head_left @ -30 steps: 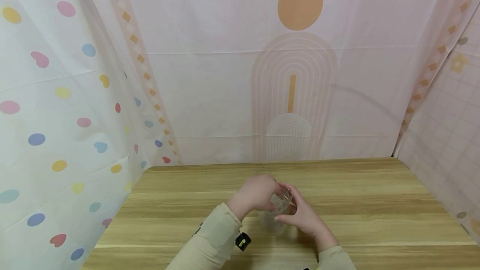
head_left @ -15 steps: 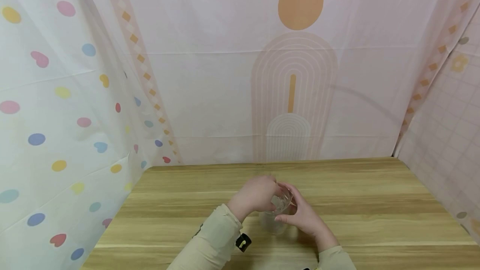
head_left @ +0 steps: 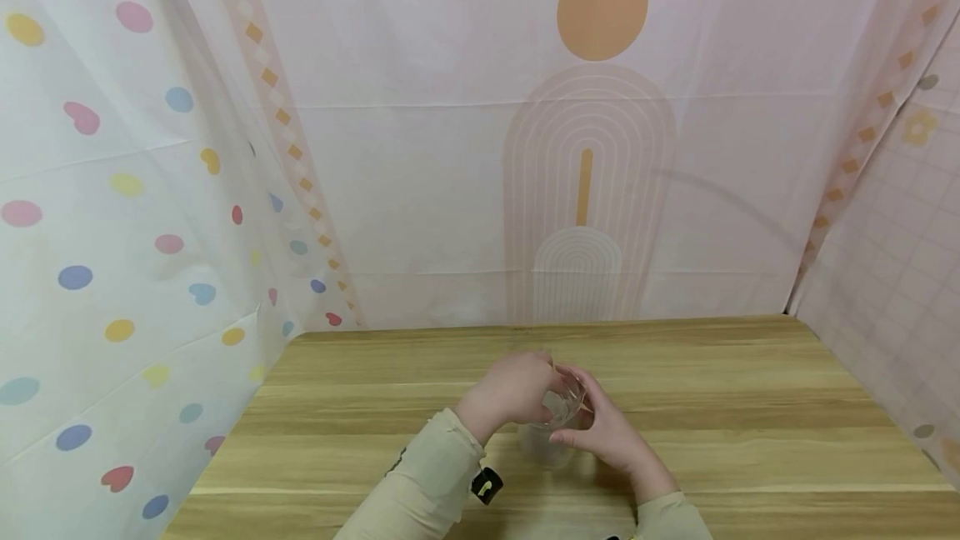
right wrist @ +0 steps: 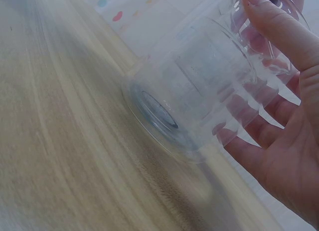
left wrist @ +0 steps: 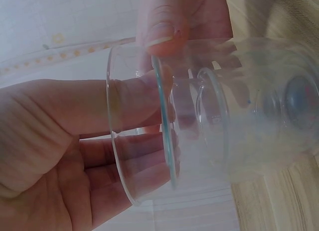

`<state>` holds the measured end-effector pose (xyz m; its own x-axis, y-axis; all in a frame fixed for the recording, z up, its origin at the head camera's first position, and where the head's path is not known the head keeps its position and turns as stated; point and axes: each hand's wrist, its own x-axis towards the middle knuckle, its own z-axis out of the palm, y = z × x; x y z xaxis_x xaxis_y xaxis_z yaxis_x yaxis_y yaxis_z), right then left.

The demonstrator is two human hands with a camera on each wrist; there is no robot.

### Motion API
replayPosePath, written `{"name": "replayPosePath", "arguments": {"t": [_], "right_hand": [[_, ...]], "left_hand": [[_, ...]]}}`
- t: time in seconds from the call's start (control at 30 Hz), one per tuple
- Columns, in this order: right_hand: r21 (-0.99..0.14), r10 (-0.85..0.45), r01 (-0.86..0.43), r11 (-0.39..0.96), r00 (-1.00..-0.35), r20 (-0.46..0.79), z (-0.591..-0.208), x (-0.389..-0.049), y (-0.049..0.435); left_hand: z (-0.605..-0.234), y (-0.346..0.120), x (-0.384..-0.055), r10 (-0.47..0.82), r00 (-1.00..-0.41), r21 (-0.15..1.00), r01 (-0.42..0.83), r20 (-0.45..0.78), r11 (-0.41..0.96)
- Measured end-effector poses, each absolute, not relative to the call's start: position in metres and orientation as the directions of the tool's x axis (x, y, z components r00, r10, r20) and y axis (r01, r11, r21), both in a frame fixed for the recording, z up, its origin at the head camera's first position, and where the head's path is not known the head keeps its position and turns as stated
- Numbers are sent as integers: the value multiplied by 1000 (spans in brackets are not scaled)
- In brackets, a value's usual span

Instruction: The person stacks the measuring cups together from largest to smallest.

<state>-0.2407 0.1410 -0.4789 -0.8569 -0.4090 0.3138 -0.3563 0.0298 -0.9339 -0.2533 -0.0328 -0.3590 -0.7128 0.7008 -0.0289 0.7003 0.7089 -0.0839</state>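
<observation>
Clear plastic cups stand nested, tilted close over the table. My right hand [head_left: 611, 433] grips the outer cup [head_left: 542, 447] from its right side, thumb in front and fingers round the back. From above, my left hand [head_left: 510, 390] reaches into the mouth. In the left wrist view, its thumb and fingers [left wrist: 144, 164] pass inside the outer rim and meet the teal-edged rim of an inner cup [left wrist: 165, 116]. Another ring shows deeper down. The right wrist view shows the round base of the outer cup [right wrist: 162, 114] just over the wood, with right fingers [right wrist: 271, 134] along its wall.
A wood-grain table [head_left: 712, 457] spreads out beneath both hands. Patterned cloth [head_left: 420, 215] hangs behind it, and a dotted cloth [head_left: 150, 290] borders the left side. A black strap piece [head_left: 486, 483] hangs at the left sleeve.
</observation>
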Motion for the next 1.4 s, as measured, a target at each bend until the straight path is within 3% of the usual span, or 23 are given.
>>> {"name": "replayPosePath", "arguments": {"t": [0.7,1.0,1.4], "right_hand": [[-937,-400,-345,49,-867,298,-480,-242,141],[-936,-409,-350,27,-859,309,-480,-242,141],[-929,-405,-366,46,-857,318,-480,-242,142]], "left_hand": [[-364,-35,-255,694,-719,-13,695,-27,719],[-367,-41,-254,737,-672,39,740,65,671],[-375,-45,-253,756,-627,4,770,188,638]]}}
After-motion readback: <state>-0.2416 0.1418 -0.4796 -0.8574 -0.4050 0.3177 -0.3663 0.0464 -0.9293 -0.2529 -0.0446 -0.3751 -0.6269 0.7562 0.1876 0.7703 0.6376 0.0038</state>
